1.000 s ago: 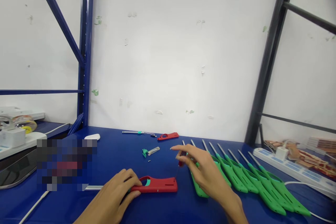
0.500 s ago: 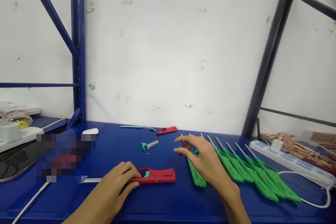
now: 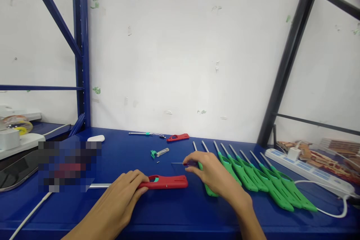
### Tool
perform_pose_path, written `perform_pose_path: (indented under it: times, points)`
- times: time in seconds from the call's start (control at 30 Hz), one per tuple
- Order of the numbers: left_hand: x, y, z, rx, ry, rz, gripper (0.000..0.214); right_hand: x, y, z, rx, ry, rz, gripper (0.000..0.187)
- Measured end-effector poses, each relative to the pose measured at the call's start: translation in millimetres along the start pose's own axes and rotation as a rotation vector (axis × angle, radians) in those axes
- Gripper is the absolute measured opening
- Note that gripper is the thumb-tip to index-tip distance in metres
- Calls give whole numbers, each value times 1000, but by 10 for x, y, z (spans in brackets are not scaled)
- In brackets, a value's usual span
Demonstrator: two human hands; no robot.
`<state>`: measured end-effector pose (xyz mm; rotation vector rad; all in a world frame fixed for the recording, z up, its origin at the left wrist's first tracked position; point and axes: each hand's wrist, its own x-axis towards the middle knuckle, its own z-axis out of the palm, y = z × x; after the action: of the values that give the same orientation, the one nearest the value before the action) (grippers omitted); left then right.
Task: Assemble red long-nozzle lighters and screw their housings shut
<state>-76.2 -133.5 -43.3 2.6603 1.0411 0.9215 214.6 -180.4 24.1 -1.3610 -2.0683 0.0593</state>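
Observation:
My left hand (image 3: 123, 191) is closed around the front of a red long-necked gas lighter (image 3: 171, 182), which lies on the blue table with its metal tube pointing left. In my right hand (image 3: 206, 168) is a small screwdriver (image 3: 177, 163), its thin shaft pointing left above the table and apart from the lighter. Most of the screwdriver's handle is hidden by the fingers. Behind the lighter lie a green plastic piece with a clear part (image 3: 160, 152) and a tiny screw (image 3: 158, 162). Further back rest a red lighter shell half (image 3: 178, 137) and a metal tube with wires (image 3: 146, 134).
Several green lighters (image 3: 281, 195) lie in a row to the right, partly behind my right arm. Beyond them is a white power strip (image 3: 309, 172) with a cable. A white oval object (image 3: 96, 138) and a dark phone-like device (image 3: 18, 170) sit at the left.
My right hand has lifted the screwdriver's tip off the red lighter's end and swung the shaft from pointing down to nearly level, pointing left. My left hand keeps its hold.

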Motion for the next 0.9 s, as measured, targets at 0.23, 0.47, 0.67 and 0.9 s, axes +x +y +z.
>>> perform_pose_path:
  times: [0.23,0.47,0.67,0.9]
  points:
    - [-19,-38,21,195,199,177,27,-75,-24,39,33,-175,3,50]
    - [3,34,-44,111,181,256,22,-69,-350,-93,269,-227,-37,34]
    - [-47,79,-122,108,184,422,17,-55,-590,-52,402,-456,-240,65]
    - [-34,-41,-16,207,322,177,37,-110,-636,-21,203,-347,-182,56]
